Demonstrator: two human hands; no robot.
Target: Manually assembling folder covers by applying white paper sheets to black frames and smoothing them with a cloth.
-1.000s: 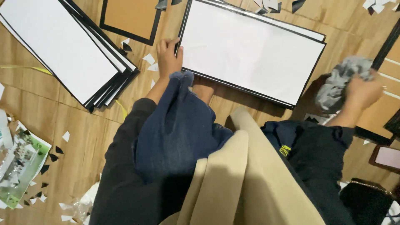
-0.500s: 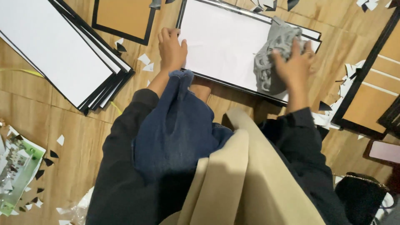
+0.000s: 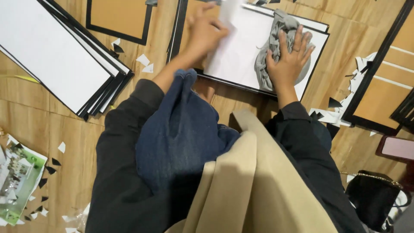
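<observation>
Right hand (image 3: 288, 64), fingers spread flat, presses a grey cloth (image 3: 272, 41) onto the white board (image 3: 241, 60); left hand (image 3: 206, 34), blurred, pinches the board's sheet (image 3: 227, 15).

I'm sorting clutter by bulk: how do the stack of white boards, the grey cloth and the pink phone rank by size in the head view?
1. Stack of white boards, by far the largest.
2. Grey cloth, bunched under the right hand.
3. Pink phone, smallest, though the frame edge cuts it off.
</observation>
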